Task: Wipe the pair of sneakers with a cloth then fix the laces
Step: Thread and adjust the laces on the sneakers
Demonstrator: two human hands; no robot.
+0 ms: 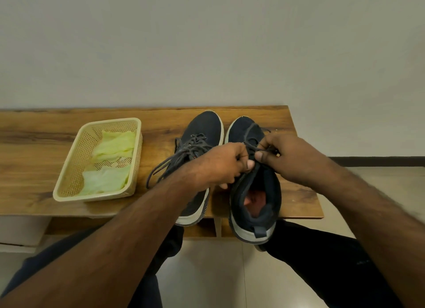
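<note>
Now both hands pinch laces (251,148); right sneaker (253,183) overhangs table (34,151) edge

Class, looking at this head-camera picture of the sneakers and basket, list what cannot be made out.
- Knot on the right dark sneaker: head view, hidden by left hand and right hand.
- Left dark sneaker: middle covered by the left forearm.
- Wooden table: cut off at the left edge.

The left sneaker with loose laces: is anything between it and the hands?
Nothing visible blocks it. The left sneaker lies directly beside the right sneaker, whose laces both hands pinch; the left hand and wrist already hover over it.
</note>
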